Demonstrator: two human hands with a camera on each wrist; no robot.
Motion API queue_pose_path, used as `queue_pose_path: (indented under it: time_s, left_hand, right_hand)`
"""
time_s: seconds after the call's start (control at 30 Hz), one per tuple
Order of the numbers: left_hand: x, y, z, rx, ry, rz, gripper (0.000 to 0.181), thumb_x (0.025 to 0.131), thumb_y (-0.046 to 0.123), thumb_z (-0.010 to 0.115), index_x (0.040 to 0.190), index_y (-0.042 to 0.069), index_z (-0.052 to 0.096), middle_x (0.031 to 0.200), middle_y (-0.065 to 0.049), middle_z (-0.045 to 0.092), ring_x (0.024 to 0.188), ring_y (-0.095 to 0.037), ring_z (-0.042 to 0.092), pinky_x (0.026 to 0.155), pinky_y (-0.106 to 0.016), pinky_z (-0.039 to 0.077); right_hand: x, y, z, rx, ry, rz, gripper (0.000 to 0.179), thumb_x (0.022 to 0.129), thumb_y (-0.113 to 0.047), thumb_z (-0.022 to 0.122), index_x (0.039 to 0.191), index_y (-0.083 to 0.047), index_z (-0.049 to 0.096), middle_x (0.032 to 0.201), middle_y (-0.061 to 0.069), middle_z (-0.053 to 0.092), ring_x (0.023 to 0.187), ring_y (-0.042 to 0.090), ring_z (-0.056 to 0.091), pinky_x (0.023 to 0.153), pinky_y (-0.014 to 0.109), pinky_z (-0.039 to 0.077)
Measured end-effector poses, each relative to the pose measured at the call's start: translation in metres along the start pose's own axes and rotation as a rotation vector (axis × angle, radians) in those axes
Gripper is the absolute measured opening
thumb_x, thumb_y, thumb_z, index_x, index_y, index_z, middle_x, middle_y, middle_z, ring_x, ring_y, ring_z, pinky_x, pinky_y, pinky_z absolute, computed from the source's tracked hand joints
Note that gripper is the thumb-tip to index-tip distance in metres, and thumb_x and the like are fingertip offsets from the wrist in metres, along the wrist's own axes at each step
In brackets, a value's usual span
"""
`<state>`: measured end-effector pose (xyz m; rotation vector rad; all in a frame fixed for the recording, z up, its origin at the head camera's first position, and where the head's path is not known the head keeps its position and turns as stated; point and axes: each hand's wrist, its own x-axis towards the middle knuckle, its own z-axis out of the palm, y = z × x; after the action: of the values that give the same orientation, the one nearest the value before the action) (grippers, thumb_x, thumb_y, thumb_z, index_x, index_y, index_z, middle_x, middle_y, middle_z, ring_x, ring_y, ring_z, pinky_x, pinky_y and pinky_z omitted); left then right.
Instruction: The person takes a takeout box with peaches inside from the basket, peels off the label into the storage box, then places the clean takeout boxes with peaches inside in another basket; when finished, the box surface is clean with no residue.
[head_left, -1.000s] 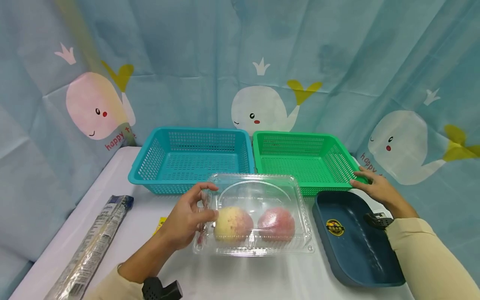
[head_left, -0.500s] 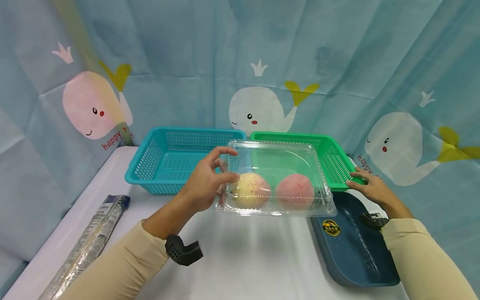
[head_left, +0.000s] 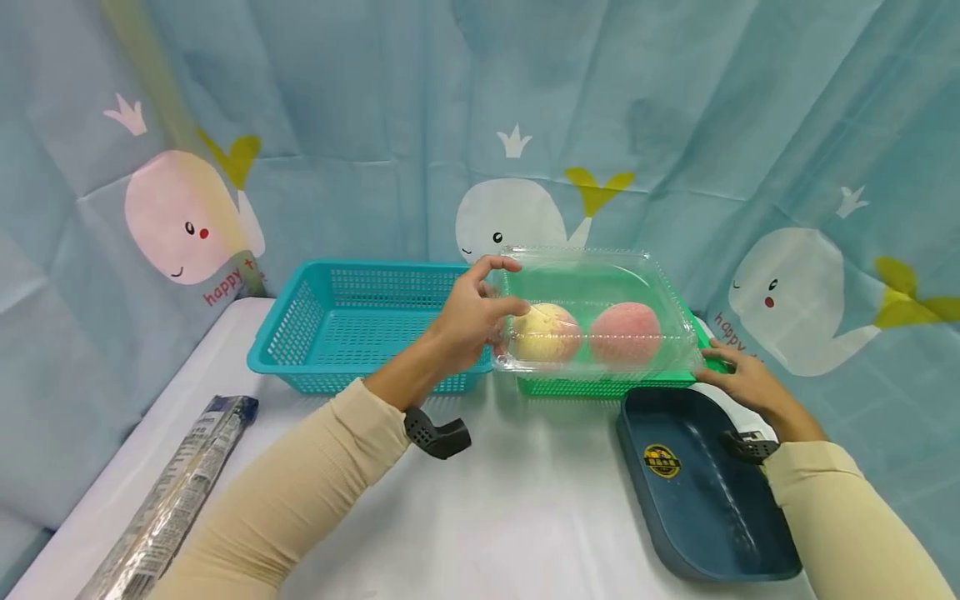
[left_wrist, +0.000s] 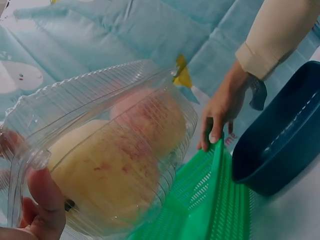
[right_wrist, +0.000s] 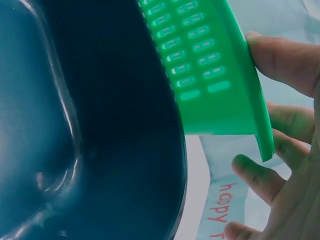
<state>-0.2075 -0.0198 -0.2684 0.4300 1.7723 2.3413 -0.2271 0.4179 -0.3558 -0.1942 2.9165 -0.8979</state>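
My left hand (head_left: 467,321) grips the left side of a clear plastic clamshell box (head_left: 581,283), thumb toward me and fingers on the far side. Two peaches lie inside, a yellowish one (head_left: 546,333) and a pinker one (head_left: 625,335). The box hangs tilted over the green basket (head_left: 600,389) and hides much of it in the head view. At that basket's right front corner, my right hand (head_left: 746,385) holds the rim between thumb and fingers. In the right wrist view the thumb (right_wrist: 282,62) presses against the green rim (right_wrist: 252,75).
A blue basket (head_left: 300,371) stands left of the green one. A dark blue tub (head_left: 712,500) sits in front of the green basket, below my right hand. A long silvery packet (head_left: 180,492) lies at the left. A whale-print curtain (head_left: 360,125) hangs behind.
My left hand has carried the box of peaches up, away from me and rightward, from in front of the baskets to over the green one. My right hand stays at the green basket's corner.
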Motion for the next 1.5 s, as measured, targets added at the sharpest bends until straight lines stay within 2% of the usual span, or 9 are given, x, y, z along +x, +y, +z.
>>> queue_pose_path:
  time_s: [0.13,0.23,0.3,0.43,0.57,0.73,0.93,1.17,1.5]
  left_hand:
    - [0.02,-0.009,0.008,0.002,0.001,-0.009,0.046,0.083,-0.005,0.065,0.123,0.014,0.052,0.073,-0.01,0.043,0.039,-0.015,0.025,0.036,-0.029,0.04]
    - [0.036,-0.015,0.015,0.017,0.001,-0.017,0.044,0.085,-0.003,0.065,0.123,0.015,0.052,0.086,-0.014,0.052,0.039,-0.015,0.024,0.037,-0.029,0.04]
    - [0.047,-0.02,0.023,0.014,-0.007,-0.02,0.045,0.085,-0.003,0.065,0.123,0.015,0.052,0.086,-0.016,0.054,0.039,-0.015,0.023,0.036,-0.029,0.04]
    - [0.066,-0.034,0.04,-0.002,-0.005,-0.017,0.044,0.085,-0.004,0.066,0.123,0.015,0.053,0.085,-0.017,0.054,0.037,-0.015,0.024,0.033,-0.028,0.039]
    - [0.076,-0.049,0.049,-0.005,0.021,-0.024,0.044,0.084,-0.003,0.067,0.123,0.014,0.054,0.085,-0.016,0.051,0.036,-0.015,0.025,0.032,-0.028,0.039]
    - [0.083,-0.07,0.048,0.001,0.055,-0.057,0.045,0.084,-0.003,0.067,0.124,0.014,0.055,0.081,-0.014,0.05,0.036,-0.014,0.024,0.032,-0.03,0.039]
    - [0.094,-0.091,0.04,0.016,0.07,-0.092,0.049,0.084,-0.004,0.066,0.128,0.012,0.053,0.097,-0.02,0.058,0.037,-0.013,0.027,0.032,-0.029,0.04]
    - [0.108,-0.114,0.033,0.073,0.075,-0.143,0.049,0.087,0.002,0.066,0.132,0.014,0.052,0.131,-0.021,0.043,0.033,-0.016,0.03,0.036,-0.037,0.041]
    - [0.117,-0.13,0.035,0.156,0.07,-0.167,0.049,0.086,0.003,0.066,0.131,0.015,0.052,0.138,-0.023,0.038,0.034,-0.014,0.029,0.039,-0.04,0.043]
  right_hand:
    - [-0.002,0.0,-0.001,-0.007,-0.008,0.001,0.078,0.094,-0.042,0.059,0.14,0.015,0.033,0.153,0.03,0.013,0.13,0.061,0.017,0.093,0.072,0.028]
    - [-0.004,0.001,-0.001,-0.014,0.0,-0.014,0.073,0.095,-0.04,0.059,0.139,0.014,0.037,0.153,0.031,0.014,0.129,0.061,0.018,0.093,0.073,0.027]
    - [-0.007,0.003,-0.004,-0.022,0.01,-0.016,0.07,0.095,-0.04,0.059,0.138,0.012,0.039,0.151,0.033,0.016,0.127,0.062,0.021,0.092,0.073,0.028]
    - [-0.013,0.006,-0.01,-0.034,0.014,0.006,0.07,0.096,-0.041,0.057,0.14,0.01,0.038,0.147,0.038,0.019,0.123,0.064,0.024,0.089,0.075,0.029]
    - [-0.016,0.005,-0.011,-0.049,-0.003,0.027,0.07,0.096,-0.043,0.056,0.141,0.008,0.038,0.144,0.04,0.022,0.12,0.064,0.027,0.086,0.074,0.031]
    - [-0.014,0.002,-0.006,-0.042,-0.006,0.011,0.069,0.095,-0.041,0.059,0.138,0.009,0.041,0.148,0.037,0.019,0.122,0.063,0.027,0.089,0.073,0.031]
    - [-0.011,0.004,-0.005,-0.005,-0.004,-0.016,0.07,0.094,-0.036,0.061,0.139,0.012,0.038,0.153,0.03,0.012,0.127,0.063,0.02,0.094,0.073,0.027]
    - [-0.01,0.004,-0.004,0.013,-0.025,-0.017,0.071,0.094,-0.037,0.062,0.14,0.012,0.037,0.154,0.03,0.01,0.128,0.063,0.018,0.095,0.073,0.025]
    - [0.0,0.003,-0.002,0.014,-0.013,-0.02,0.071,0.094,-0.037,0.063,0.139,0.012,0.039,0.153,0.029,0.014,0.133,0.058,0.016,0.096,0.07,0.027]
